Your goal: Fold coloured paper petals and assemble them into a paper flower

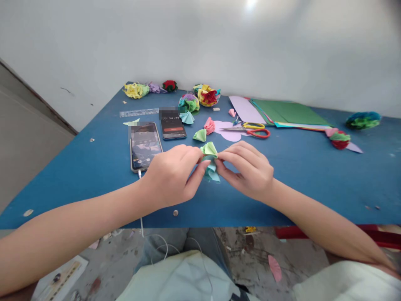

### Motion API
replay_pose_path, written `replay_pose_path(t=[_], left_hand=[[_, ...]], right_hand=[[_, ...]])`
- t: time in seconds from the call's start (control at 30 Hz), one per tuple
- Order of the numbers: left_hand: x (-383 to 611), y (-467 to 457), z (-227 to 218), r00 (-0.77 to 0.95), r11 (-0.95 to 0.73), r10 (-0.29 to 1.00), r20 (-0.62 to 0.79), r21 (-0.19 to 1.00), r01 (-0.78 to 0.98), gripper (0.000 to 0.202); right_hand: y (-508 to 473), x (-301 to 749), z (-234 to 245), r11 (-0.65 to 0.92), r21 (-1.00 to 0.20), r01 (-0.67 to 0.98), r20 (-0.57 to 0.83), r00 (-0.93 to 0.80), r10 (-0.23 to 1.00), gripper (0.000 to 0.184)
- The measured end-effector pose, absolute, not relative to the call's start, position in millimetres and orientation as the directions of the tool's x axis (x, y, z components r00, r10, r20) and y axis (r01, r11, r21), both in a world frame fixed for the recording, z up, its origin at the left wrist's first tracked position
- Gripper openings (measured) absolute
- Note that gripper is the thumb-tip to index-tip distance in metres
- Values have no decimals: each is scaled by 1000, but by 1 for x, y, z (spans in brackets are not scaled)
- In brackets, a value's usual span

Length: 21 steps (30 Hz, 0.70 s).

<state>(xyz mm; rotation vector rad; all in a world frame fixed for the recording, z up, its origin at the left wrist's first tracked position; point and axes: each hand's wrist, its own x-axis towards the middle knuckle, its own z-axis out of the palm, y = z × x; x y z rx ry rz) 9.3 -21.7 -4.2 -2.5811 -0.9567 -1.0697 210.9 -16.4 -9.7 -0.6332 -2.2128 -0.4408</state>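
Observation:
Between my two hands, above the near part of the blue table, is a folded paper piece (211, 167), light green on top and light blue below. My left hand (175, 171) pinches its left side between thumb and fingers. From the right, my right hand (247, 167) pinches the same paper with its fingertips. Just beyond lie a folded green paper piece (199, 135), a pink one (209, 125) and a light blue one (187, 117). A purple flower-shaped paper (230, 134) lies partly under scissors (258, 130) with yellow and red handles.
Left of my hands are a phone (145, 144) with a white cable and a second phone (173, 125) showing a timer. A clear ruler (139, 113) lies behind. Several crumpled paper flowers (209, 96) line the wall side. Coloured sheets (291, 112) are stacked right of centre.

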Motion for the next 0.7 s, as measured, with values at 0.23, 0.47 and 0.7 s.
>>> replay_pose_path(t=[0.23,0.47,0.7], left_hand=[[12,-29,-2,476,-771,589,653,276,574,14],[14,-30,-1,425,-780,596,681,365,508,12],[14,-26,-10,463,-844,497,734,286,453,8]], right_hand=[[-15,211,-14,814,125,567,785,-558,269,21],[-19,208,-16,809,193,555,775,-592,221,25],[-28,203,-19,789,117,603,788,-540,296,22]])
